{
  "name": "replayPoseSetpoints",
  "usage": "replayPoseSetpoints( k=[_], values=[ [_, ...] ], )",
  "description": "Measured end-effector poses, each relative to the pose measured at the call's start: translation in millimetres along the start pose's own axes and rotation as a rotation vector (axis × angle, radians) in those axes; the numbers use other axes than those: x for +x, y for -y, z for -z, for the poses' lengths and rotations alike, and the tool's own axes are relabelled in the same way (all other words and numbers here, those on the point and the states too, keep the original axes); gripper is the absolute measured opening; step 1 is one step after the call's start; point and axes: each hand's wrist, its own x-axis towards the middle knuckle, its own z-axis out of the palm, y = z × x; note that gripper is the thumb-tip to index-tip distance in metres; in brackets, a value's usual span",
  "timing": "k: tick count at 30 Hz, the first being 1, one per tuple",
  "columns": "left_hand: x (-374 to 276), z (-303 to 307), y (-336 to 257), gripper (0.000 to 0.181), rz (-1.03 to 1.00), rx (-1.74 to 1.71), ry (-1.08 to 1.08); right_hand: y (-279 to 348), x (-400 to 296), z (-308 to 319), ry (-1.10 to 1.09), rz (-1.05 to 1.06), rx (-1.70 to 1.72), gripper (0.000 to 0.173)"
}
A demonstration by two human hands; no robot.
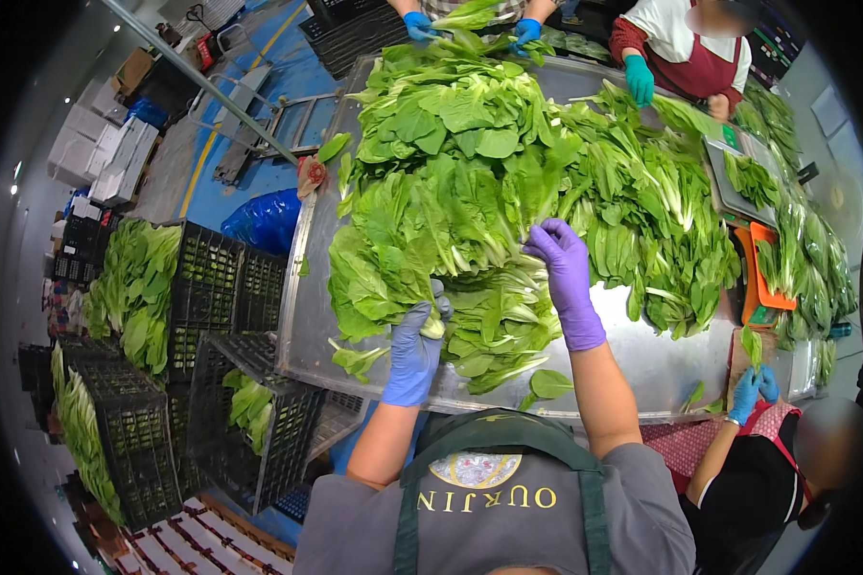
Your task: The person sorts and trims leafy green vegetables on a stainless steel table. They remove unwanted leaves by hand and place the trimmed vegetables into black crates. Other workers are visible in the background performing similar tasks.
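My left hand, in a blue-grey glove, is closed around the pale stem base of a leafy green vegetable, whose leaves spread up and to the left. My right hand, in a purple glove, pinches the stem end of a leafy green between thumb and fingers; the leaf is blurred against the heap. Below and between my hands lies a pile of greens with white stems. A large heap of greens covers the far part of the metal table.
Three co-workers in gloves stand around the table. A scale with greens and an orange holder are at the right. Black plastic crates of greens stand left, near a blue bag. A metal pole rises by the table corner.
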Motion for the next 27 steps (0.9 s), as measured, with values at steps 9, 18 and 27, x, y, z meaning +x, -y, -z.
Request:
replayPoseSetpoints(
  k=[9, 18, 27],
  values=[
    [2.5, -15.0, 13.6, 0.048, 0.049, 0.052, 0.105, -12.3, -9.4, 39.3, 0.141, -0.464, 0.834, 0.021],
    [2.9, -8.3, 18.7, 0.038, 0.086, 0.007, 0.084, 29.9, -76.2, -19.1, 0.089, 0.007, -0.058, 0.025],
    [-0.9, 18.6, 35.0, 0.041, 0.082, 0.171, 0.091, -2.0, -115.6, -50.3, 0.078, 0.244, -0.539, 0.02]
  ],
)
